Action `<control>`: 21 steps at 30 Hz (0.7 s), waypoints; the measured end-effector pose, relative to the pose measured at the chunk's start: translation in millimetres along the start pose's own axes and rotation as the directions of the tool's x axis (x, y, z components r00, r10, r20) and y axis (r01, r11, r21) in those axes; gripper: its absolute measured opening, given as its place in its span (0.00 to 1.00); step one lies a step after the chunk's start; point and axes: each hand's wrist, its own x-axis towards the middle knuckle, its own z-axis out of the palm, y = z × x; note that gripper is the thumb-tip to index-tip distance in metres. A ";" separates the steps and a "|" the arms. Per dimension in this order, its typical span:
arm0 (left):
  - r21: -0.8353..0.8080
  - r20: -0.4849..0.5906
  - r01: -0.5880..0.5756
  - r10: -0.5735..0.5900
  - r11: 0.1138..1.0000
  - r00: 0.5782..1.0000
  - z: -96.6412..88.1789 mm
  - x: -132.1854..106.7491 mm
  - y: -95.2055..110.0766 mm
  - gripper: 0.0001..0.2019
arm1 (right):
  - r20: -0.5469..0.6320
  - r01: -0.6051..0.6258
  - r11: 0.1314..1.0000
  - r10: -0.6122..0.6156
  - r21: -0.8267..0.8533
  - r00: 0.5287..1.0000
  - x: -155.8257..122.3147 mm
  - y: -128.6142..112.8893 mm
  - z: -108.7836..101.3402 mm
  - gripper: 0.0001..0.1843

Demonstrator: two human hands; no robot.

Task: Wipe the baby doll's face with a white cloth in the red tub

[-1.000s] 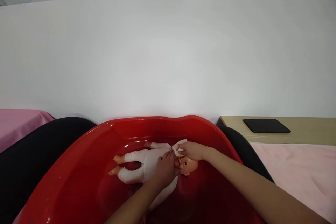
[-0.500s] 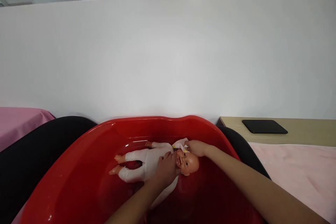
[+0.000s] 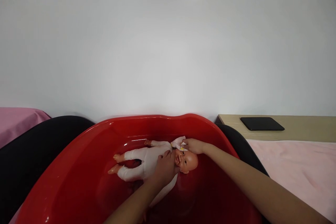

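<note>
A baby doll (image 3: 148,159) with a white cloth body lies face up, slightly tilted, in the red tub (image 3: 86,154). Its bald head points right and its feet point left. My left hand (image 3: 166,168) is wrapped over the doll's upper chest and shoulder by the neck, with the thumb side hidden under it. Pinched in my right hand (image 3: 193,146) is a small pale cloth (image 3: 178,142) with yellow marks, which lies against the doll's cheek and ear on the far side. The fingertips of that hand are partly covered by the cloth.
Dark padded-looking black shapes (image 3: 65,129) flank the tub. To the right, a black tablet-like slab (image 3: 261,124) lies on a wooden surface (image 3: 309,126) beside a pink cloth (image 3: 296,168). Another pink cloth (image 3: 21,122) is at left. A white partition (image 3: 168,52) rises behind.
The view has tipped slightly down and shifted a little. Both hands keep their places on the doll and the cloth, and the cloth has moved slightly at the doll's cheek.
</note>
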 end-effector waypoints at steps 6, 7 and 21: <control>-0.005 -0.040 0.002 -0.002 1.000 0.999 -4.1 -6.7 2.2 0.26 | 0.024 -0.034 0.999 0.033 0.024 0.999 -9.0 -15.9 -11.6 0.15; -0.007 -0.038 0.005 -0.005 1.000 0.999 -4.5 -7.0 2.4 0.26 | 0.012 -0.036 0.999 0.036 0.024 0.999 -11.4 -18.8 -15.8 0.17; -0.014 -0.030 0.038 -0.038 0.999 0.999 -11.8 -9.3 7.3 0.26 | 0.332 -0.252 0.965 0.263 -0.076 0.906 -24.6 -11.6 -34.8 0.05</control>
